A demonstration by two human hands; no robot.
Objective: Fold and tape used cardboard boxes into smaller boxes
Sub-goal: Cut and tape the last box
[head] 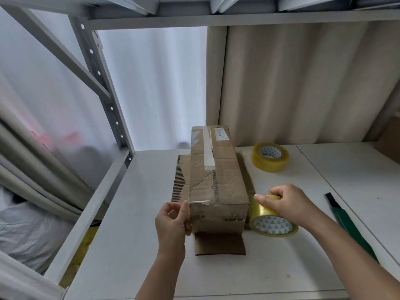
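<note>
Hands (173, 221) – tape roll (270, 219), box (218, 185)

Soft backlit daylight, wide-angle edge distortion

Head-worn view, down onto shelf (138, 245)

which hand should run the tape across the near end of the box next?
Right, probably. The right hand already grips the tape roll at the box's near right corner. The left hand pinches the tape end at the left corner, so it anchors.
</note>
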